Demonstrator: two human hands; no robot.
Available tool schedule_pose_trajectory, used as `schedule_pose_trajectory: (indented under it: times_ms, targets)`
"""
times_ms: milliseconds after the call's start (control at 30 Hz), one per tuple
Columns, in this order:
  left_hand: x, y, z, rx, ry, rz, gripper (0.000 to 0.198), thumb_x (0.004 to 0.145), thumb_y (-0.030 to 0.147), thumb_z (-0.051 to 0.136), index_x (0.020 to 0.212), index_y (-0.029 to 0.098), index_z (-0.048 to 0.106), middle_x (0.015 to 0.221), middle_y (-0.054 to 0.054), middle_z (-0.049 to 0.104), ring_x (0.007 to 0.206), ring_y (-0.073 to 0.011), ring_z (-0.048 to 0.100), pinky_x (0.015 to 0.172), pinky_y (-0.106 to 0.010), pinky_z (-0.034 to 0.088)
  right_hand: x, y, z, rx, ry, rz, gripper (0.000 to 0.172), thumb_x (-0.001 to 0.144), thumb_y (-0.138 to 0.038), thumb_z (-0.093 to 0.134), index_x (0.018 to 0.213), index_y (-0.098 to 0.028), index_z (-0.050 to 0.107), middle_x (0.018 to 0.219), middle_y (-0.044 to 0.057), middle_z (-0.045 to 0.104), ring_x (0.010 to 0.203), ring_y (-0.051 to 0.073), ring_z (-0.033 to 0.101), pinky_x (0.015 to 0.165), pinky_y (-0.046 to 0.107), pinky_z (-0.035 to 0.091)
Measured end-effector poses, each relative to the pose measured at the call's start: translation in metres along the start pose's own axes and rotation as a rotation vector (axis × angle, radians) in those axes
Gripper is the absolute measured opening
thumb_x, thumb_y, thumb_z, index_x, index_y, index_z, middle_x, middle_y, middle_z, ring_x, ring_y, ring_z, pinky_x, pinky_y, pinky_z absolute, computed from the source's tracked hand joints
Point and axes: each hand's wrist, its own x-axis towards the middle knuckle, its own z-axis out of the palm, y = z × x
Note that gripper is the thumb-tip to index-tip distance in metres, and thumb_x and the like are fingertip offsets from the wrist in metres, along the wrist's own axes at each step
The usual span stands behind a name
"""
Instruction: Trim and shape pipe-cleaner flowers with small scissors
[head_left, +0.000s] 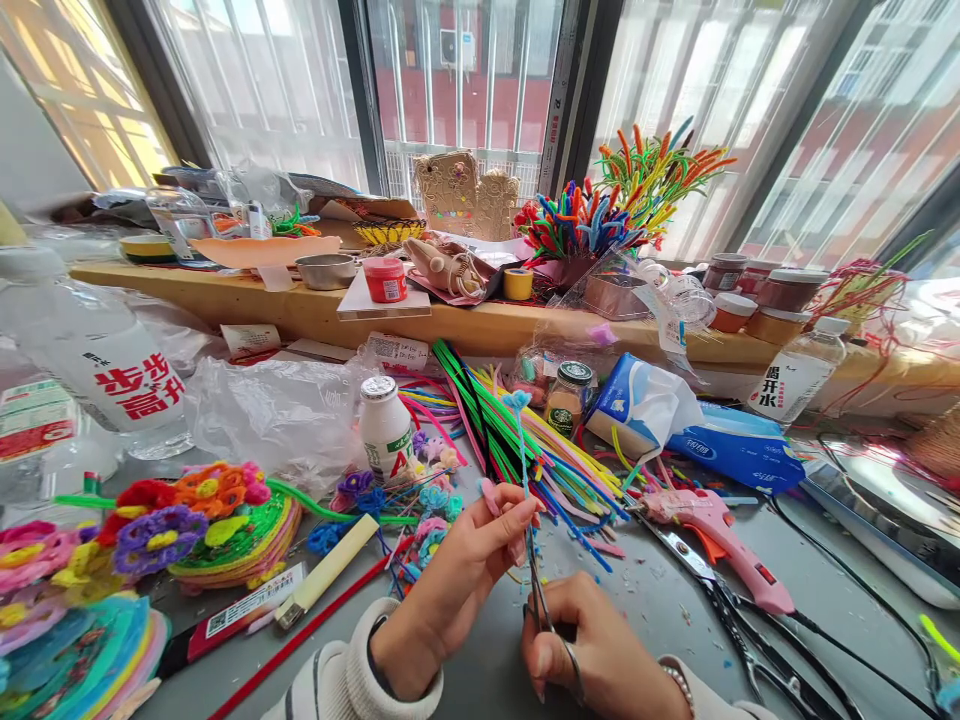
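Observation:
Between the thumb and fingers of my left hand point(469, 560) is a light blue pipe cleaner point(523, 445), held upright with a small looped blue shape at its top. My right hand point(592, 650) is closed around the handles of small scissors point(537, 590). Their blades point up and reach the pipe cleaner's lower part, beside my left fingertips. Whether the blades touch it I cannot tell. Behind my hands lies a bundle of green, black and yellow pipe cleaners point(491, 425). Small twisted flowers point(442, 500) lie left of the held stem.
A pink glue gun point(724, 540) and large black scissors point(712, 585) lie to the right. A white bottle point(385, 435) stands behind my left hand. Colourful flower-covered discs point(247, 540) and a brush point(330, 570) are at left. A wooden ledge point(480, 325) holds jars and pipe-cleaner bunches.

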Motion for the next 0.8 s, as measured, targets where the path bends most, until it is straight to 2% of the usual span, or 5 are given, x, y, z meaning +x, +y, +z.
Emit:
schedule_pose_trajectory:
  times_ms: [133,333,467,600,800]
  targets:
    - [0.001,0.000,-0.001,-0.024,0.055,0.003,0.012,0.065,0.023,0.061,0.067,0.017,0.052,0.058,0.006,0.040,0.049,-0.0034,0.035,0.051,-0.017,0.029,0.000,0.001,0.002,0.016,0.037,0.091,0.066,0.056,-0.075,0.037,0.035,-0.012,0.044,0.034,0.000,0.039,0.037,0.007,0.038,0.038,0.019,0.026]
    - [0.001,-0.002,-0.003,-0.049,0.127,0.026,0.014,0.063,0.025,0.064,0.071,0.018,0.054,0.056,0.006,0.041,0.050,-0.0043,0.037,0.053,-0.018,0.031,0.000,0.002,0.002,0.004,0.103,0.195,0.066,0.052,-0.074,0.042,0.030,-0.012,0.044,0.029,-0.003,0.032,0.033,0.005,0.029,0.035,0.019,0.020]
    - [0.003,-0.002,-0.004,-0.052,0.131,0.067,0.012,0.062,0.023,0.065,0.068,0.017,0.056,0.053,0.006,0.041,0.048,-0.0041,0.037,0.051,-0.017,0.030,0.001,0.003,0.001,-0.026,0.139,0.183,0.066,0.057,-0.071,0.041,0.028,-0.012,0.044,0.028,-0.003,0.029,0.032,0.004,0.027,0.037,0.020,0.022]
    - [0.004,-0.002,-0.005,-0.044,0.088,0.100,0.009,0.065,0.023,0.062,0.070,0.016,0.060,0.053,0.005,0.040,0.048,-0.0038,0.034,0.049,-0.017,0.029,0.000,0.005,-0.003,-0.014,0.119,0.170,0.068,0.059,-0.073,0.036,0.029,-0.012,0.044,0.029,-0.003,0.030,0.033,0.005,0.028,0.038,0.020,0.022]
    - [0.005,-0.002,-0.009,-0.002,0.046,0.122,0.012,0.068,0.024,0.059,0.074,0.015,0.063,0.055,0.004,0.041,0.049,-0.0035,0.031,0.048,-0.017,0.026,-0.003,0.004,-0.008,-0.005,-0.017,0.043,0.072,0.061,-0.075,0.026,0.046,-0.011,0.054,0.040,-0.002,0.038,0.040,0.007,0.034,0.040,0.020,0.023]
